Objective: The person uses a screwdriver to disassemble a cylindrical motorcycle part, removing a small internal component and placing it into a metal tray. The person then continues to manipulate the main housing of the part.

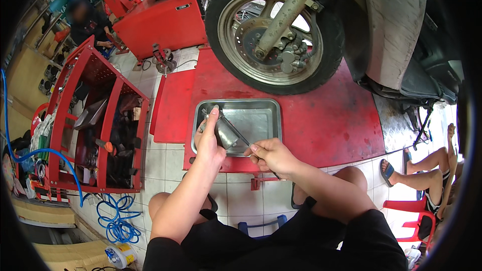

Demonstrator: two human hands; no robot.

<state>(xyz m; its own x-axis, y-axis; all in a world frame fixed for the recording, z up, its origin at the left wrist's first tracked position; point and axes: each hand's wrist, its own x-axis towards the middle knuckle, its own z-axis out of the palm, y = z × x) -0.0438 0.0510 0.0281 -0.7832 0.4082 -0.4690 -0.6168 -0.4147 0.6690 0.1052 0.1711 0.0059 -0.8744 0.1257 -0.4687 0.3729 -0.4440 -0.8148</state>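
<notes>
Over tray [263, 120]: metal cylinder [227, 134], long axis slanting, plain end near-right.
Left hand [208, 134]: clasping cylinder.
Right hand [271, 155]: pinching rod [240, 135].

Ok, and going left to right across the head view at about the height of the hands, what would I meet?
Red tool cart → left hand → grey metal cylinder → right hand → another person's blue sandals.

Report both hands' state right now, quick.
Left hand: closed around a grey metal cylindrical part.
Right hand: closed, gripping a thin dark rod-like tool.
</notes>
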